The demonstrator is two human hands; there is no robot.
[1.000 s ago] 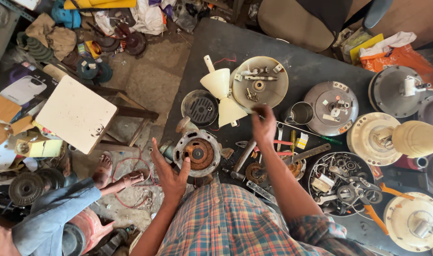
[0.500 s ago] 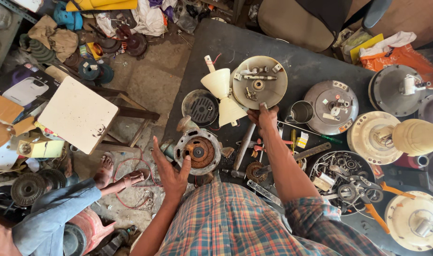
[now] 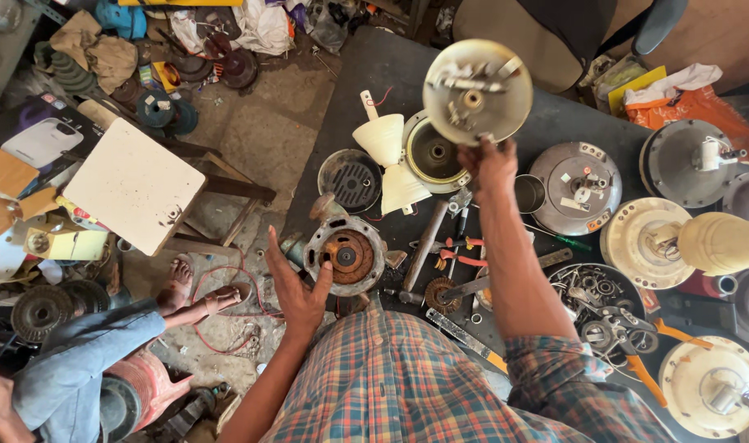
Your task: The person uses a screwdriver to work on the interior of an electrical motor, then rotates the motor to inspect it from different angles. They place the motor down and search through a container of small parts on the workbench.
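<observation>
My right hand (image 3: 491, 164) holds the round metal cover (image 3: 477, 91) by its near rim; it looks heavy and stiff. My left hand (image 3: 296, 283) is wide open beside the motor (image 3: 345, 255).

One head camera is looking steeply down from above the person's shirt (image 3: 440, 385), facing forward over the dark counter (image 3: 555, 123) at arm's length, also taking in the floor (image 3: 267, 139) on the left.

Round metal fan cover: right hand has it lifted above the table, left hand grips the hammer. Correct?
Not quite. The head view shows the right hand lifting the round metal fan cover, but the left hand rests against the rusty round motor housing, not the hammer.
</observation>
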